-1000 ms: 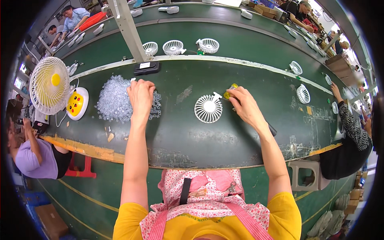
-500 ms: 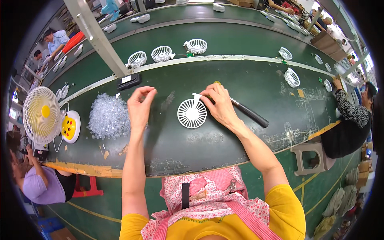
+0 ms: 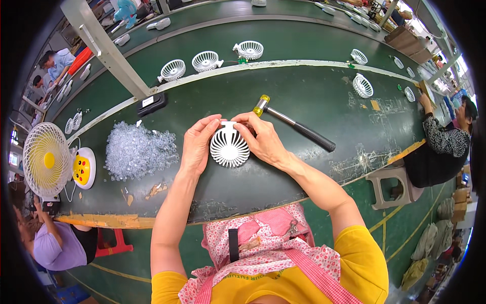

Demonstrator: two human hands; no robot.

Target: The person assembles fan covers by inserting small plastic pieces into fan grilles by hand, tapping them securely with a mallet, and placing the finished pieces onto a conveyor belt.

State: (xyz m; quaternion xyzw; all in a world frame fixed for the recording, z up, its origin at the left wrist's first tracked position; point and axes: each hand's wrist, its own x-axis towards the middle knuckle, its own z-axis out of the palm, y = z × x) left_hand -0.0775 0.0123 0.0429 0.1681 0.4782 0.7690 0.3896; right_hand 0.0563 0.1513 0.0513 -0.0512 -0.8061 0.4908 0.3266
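Note:
A round white fan grille with slatted sides is tilted up between my hands, its short neck toward the far side. My right hand pinches the grille by that neck, thumb and fingers closed on it. Close at the neck's left side is my left hand, thumb and fingertips pressed together; whatever is in this pinch is too small to make out. A hammer with a yellow head and black grip lies just beyond my right hand. Left of my left hand spreads a pile of small clear plastic pieces.
Several more white grilles rest along the conveyor's edge. A black box sits by the metal post. At the left stands a yellow-centred desk fan. A co-worker sits at the right, another at the left.
My left hand has moved right from beside the clear pieces to the grille's neck. The grille has been tilted up and shifted slightly left in my right hand. The hammer's head is now uncovered.

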